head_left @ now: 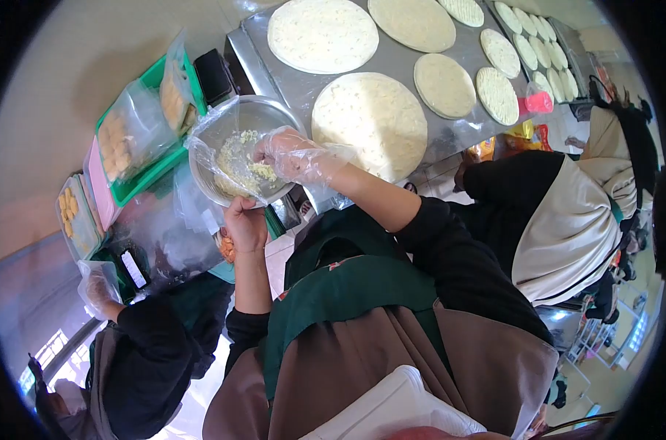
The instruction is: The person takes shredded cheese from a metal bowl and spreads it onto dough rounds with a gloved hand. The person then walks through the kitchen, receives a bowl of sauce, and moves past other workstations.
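A metal bowl [286, 117] holds pale, crumbly shreds that look like grated cheese [239, 158], with a clear plastic bag [214, 121] draped over its left side. At the bowl's near rim my left hand [246, 226], bare, has its fingers closed on the edge. My right hand [293, 155] wears a clear plastic glove and reaches inside the bowl. Its fingers are curled together at the shreds, and the fingertips are partly hidden. Just right of the bowl lies a large round flat dough [370, 125] on the metal table.
More dough rounds [444, 86] cover the metal table [469, 51]. Left of the bowl are a green tray [173, 158] with bagged food, a black phone [213, 75] and a container of yellow pieces [69, 209]. A gloved co-worker's hand [98, 286] is at lower left; another person [560, 220] stands right.
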A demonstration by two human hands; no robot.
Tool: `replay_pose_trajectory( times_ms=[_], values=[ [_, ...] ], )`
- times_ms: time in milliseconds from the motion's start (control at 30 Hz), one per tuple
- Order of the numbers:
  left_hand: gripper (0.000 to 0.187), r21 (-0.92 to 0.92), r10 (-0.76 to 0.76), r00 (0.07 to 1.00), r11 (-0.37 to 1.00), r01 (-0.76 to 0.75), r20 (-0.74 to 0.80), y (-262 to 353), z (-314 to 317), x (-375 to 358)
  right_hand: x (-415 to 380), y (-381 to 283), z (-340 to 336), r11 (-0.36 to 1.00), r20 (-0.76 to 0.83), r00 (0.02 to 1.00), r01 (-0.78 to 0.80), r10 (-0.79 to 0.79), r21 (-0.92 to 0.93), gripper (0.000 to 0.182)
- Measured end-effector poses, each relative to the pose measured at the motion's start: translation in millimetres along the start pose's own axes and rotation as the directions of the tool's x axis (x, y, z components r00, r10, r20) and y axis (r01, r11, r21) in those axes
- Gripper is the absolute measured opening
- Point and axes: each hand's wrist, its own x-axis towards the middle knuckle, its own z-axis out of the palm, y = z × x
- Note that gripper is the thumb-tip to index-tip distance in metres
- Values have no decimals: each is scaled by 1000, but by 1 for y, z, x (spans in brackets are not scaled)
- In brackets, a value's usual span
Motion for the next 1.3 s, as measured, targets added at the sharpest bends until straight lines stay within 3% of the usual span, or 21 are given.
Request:
replay_pose_trajectory(
  times_ms=[200, 400, 467, 500, 567, 600, 633, 700, 833, 900, 967, 1033, 1100, 1133, 1167, 1200, 1233, 1300],
  values=[
    [48, 9, -70, 998, 998, 69, 6, -13, 11, 10, -7, 11, -8, 996, -99, 992, -75, 79, 39, 17],
    [49, -12, -115, 993, 993, 115, 10, -25, 38, 24, -10, 27, -48, 994, 26, 994, -103, 103, 29, 17],
    [50, 2, -108, 994, 994, 108, 17, -27, 41, 31, -8, 33, -63, 966, 103, 986, -153, 134, 208, 18],
    [51, 10, -105, 994, 994, 104, 24, -26, 45, 34, -7, 38, -70, 967, 99, 986, -149, 131, 207, 18],
    [52, 3, -118, 993, 993, 118, 19, -24, 55, 37, -6, 49, -87, 900, 68, 992, -126, 107, 416, 18],
    [52, -5, -133, 991, 991, 133, 6, -23, 59, 38, -6, 54, -96, 782, 126, 973, -229, 192, 580, 17],
    [52, -3, -133, 991, 991, 133, 14, -23, 61, 41, -4, 61, -107, 784, 119, 974, -226, 193, 578, 17],
    [54, 41, -123, 992, 991, 124, -28, -21, 62, 45, 1, 80, -131, 552, 85, 965, -212, 247, 807, 22],
    [55, 8, -72, 996, 997, 73, -55, -17, 73, 47, 6, 139, -207, 704, -203, 890, -165, 408, 691, 21],
    [54, 8, -76, 996, 997, 76, -43, -16, 68, 47, 10, 187, -245, 656, -361, 803, -48, 474, 753, 23],
    [51, 5, -49, 996, 999, 50, -75, -14, 77, 43, 13, 254, -290, 781, -507, 678, -161, 532, 604, 25],
    [49, -24, -42, 994, 999, 40, -97, -15, 67, 43, 11, 267, -324, 796, -608, 548, -201, 574, 570, 26],
    [46, -1, -23, 998, 1000, 23, -66, -16, 66, 41, 19, 366, -357, 710, -633, 540, 90, 554, 698, 24],
    [45, -7, -43, 996, 999, 43, -72, -15, 67, 40, 28, 397, -373, 706, -629, 544, 90, 556, 702, 24],
    [45, -6, -39, 997, 999, 38, -74, -16, 66, 40, 37, 422, -388, 695, -592, 520, -4, 615, 719, 22],
    [46, -3, -34, 998, 999, 33, -61, -16, 64, 39, 43, 423, -393, 675, -554, 490, -100, 673, 731, 20],
    [46, 1, -30, 998, 1000, 30, -51, -17, 64, 39, 44, 426, -394, 671, -548, 494, -100, 675, 735, 20],
    [46, -1, -28, 998, 1000, 28, -57, -18, 58, 38, 47, 425, -397, 848, -725, 447, -192, 524, 494, 6]
  ],
)
